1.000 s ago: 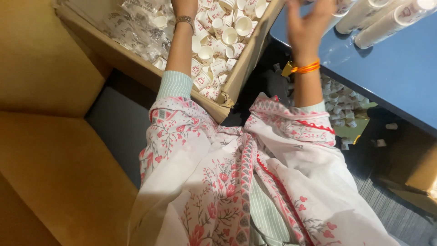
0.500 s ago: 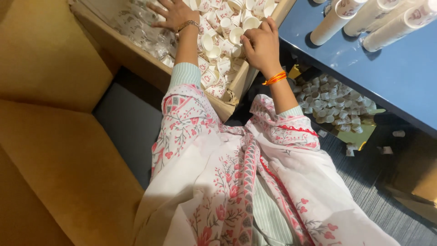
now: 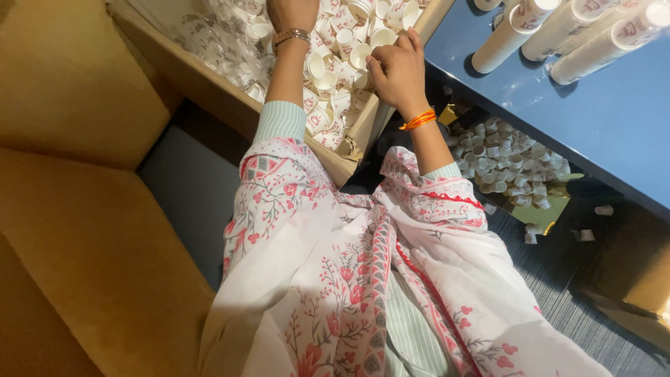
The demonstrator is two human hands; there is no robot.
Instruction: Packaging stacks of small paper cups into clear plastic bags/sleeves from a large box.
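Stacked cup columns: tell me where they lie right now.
In the head view the stacked cup columns lie on the blue table at upper right, to the right of the right hand and the cardboard box.

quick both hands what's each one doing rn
Left hand: in the box of small paper cups, mostly cut off by the frame; grip cannot be told.
Right hand: curled over the cups; holding anything, cannot be told.

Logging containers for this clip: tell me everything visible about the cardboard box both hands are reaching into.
The cardboard box is brown, open-topped, its near wall running diagonally across the upper left and its top cropped by the frame edge. It is heaped with small white paper cups lying at all angles, some in clear plastic wrap at the left. The left hand and the right hand both rest among the cups. Its right corner sits beside the blue table.
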